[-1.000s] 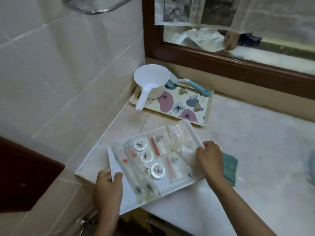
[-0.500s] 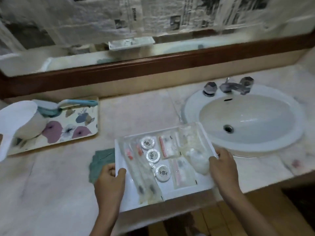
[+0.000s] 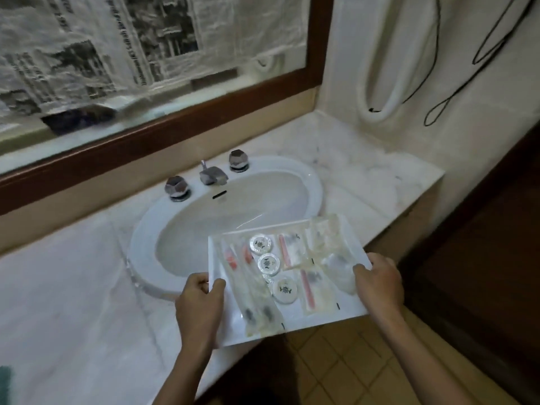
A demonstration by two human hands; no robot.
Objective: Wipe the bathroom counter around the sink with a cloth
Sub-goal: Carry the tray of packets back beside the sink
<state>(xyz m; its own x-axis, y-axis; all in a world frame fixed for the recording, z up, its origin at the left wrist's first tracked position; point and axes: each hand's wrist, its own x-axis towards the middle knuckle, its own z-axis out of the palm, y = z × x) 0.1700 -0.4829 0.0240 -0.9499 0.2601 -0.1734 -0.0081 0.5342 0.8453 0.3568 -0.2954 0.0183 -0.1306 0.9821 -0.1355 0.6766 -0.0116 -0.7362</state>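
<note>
I hold a white tray of wrapped toiletries in both hands, in the air over the front right rim of the white sink. My left hand grips its left edge and my right hand grips its right edge. On the tray lie three round soaps, toothbrush packets and small sachets. The marble counter runs left and right of the sink. Only a corner of the green cloth shows at the bottom left edge, lying on the counter.
A chrome tap with two knobs stands behind the basin. A wood-framed mirror covered with newspaper runs along the back. Right of the sink lies a short stretch of counter, ending at a wall with a white fixture and black cables. Below are tan floor tiles.
I have carried the tray to the right, from the left counter past the cloth to the sink's right side. The floral tray and scoop have dropped out of view.
</note>
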